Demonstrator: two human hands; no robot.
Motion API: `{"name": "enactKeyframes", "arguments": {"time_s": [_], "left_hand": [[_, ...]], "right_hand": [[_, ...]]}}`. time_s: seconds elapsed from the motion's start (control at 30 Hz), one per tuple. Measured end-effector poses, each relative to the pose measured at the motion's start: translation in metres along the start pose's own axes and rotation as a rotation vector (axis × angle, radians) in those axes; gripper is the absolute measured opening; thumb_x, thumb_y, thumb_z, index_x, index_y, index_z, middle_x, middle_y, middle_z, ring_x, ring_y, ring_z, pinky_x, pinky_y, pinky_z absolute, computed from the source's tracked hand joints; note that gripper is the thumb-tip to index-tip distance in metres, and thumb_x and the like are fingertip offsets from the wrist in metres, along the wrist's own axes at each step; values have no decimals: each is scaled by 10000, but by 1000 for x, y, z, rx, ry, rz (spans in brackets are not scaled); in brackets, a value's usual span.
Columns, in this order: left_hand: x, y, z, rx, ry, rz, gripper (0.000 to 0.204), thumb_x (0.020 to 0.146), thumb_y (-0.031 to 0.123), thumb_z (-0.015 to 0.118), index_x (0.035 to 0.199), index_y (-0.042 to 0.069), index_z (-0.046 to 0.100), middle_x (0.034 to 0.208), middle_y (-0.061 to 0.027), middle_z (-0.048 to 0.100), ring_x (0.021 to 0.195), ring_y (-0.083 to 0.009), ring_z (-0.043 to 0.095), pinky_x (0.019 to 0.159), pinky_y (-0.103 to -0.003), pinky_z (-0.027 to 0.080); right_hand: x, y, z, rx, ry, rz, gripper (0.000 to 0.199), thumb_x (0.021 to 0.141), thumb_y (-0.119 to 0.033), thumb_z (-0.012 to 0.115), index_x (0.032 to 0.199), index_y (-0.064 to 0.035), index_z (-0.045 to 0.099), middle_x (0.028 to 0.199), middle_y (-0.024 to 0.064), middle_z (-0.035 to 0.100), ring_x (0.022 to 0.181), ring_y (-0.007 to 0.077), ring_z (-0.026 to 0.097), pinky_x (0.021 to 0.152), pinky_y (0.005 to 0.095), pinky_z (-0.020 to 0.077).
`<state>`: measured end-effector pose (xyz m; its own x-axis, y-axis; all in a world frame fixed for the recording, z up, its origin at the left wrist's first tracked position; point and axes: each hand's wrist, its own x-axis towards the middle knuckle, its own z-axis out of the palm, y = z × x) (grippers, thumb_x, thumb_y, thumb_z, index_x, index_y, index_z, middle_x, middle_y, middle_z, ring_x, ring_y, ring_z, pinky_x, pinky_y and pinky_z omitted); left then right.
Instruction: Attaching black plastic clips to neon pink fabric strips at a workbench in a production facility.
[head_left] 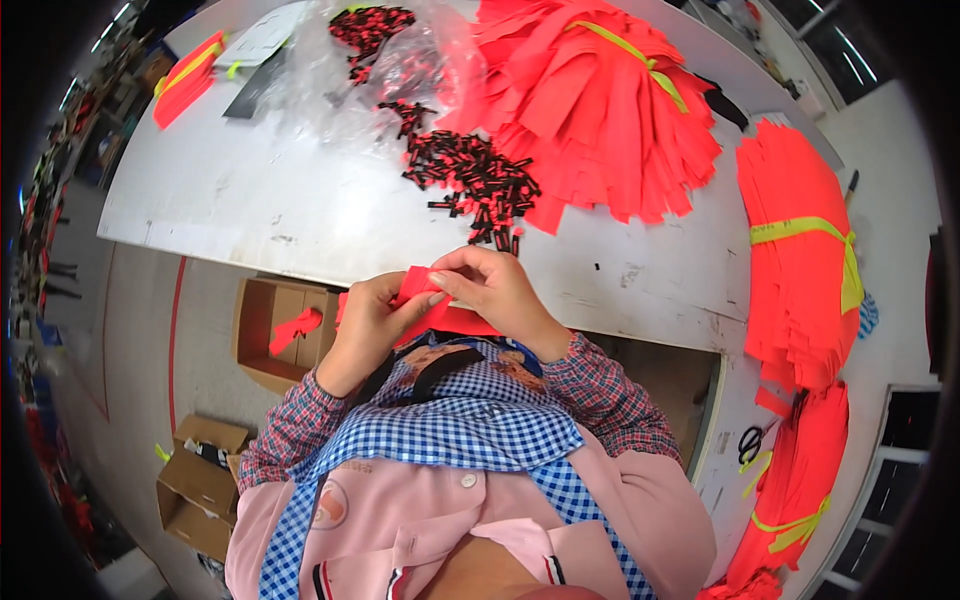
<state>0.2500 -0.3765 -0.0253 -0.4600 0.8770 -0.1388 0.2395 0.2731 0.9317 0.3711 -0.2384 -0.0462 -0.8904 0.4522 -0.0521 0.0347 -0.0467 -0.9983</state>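
Close to the table's front edge, my left hand (370,322) and my right hand (500,293) pinch a bright coral-red fabric strip (417,282) between thumbs and fingers. Part of the strip is folded upward between the hands, and more of it hangs below toward my lap. My fingers hide any small piece that may be at the pinch. Just beyond my right hand lies a loose heap of small black and red pieces (470,170), trailing toward the table edge.
A clear plastic bag (330,90) holds more small pieces. Coral fabric bundles tied with yellow bands lie at the back (600,110), far left (190,80) and right (795,290). Black scissors (750,443) rest at right. Cardboard boxes (262,335) stand on the floor, left.
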Motion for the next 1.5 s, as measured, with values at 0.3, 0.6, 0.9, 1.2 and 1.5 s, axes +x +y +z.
{"name": "enactKeyframes", "arguments": {"time_s": [0.3,0.6,0.9,1.2,1.5], "left_hand": [[11,-10,2,-84,60,89,201,862,87,642,1028,-24,646,886,-78,675,801,-94,610,716,-240,489],[11,-13,15,499,271,656,192,750,19,688,941,27,672,754,-97,601,652,-226,607,568,-311,488],[5,-21,-10,22,-59,258,210,762,-81,635,950,9,666,883,-82,634,859,-149,612,747,-248,485],[2,-10,-18,-194,209,88,157,852,-13,635,1009,6,631,898,12,617,780,-44,572,683,-183,474],[1,-11,-20,-146,260,153,141,833,-26,647,971,-1,633,914,-14,575,853,-71,562,721,-200,475]], "right_hand": [[-1,19,-1,41,-66,-47,197,914,-164,585,981,18,615,773,3,593,670,31,490,583,199,416],[-3,56,22,622,16,159,178,955,-172,482,876,-42,576,754,-20,565,658,41,512,611,193,439],[3,47,2,686,-161,322,214,953,-199,502,977,-10,597,825,27,621,720,123,598,616,255,487],[50,109,-48,-786,222,-202,142,818,-143,628,888,-22,648,846,145,627,775,298,626,682,384,500],[75,135,-59,-936,217,-172,201,784,-200,677,844,-17,621,776,148,632,742,320,619,669,418,488]]}}
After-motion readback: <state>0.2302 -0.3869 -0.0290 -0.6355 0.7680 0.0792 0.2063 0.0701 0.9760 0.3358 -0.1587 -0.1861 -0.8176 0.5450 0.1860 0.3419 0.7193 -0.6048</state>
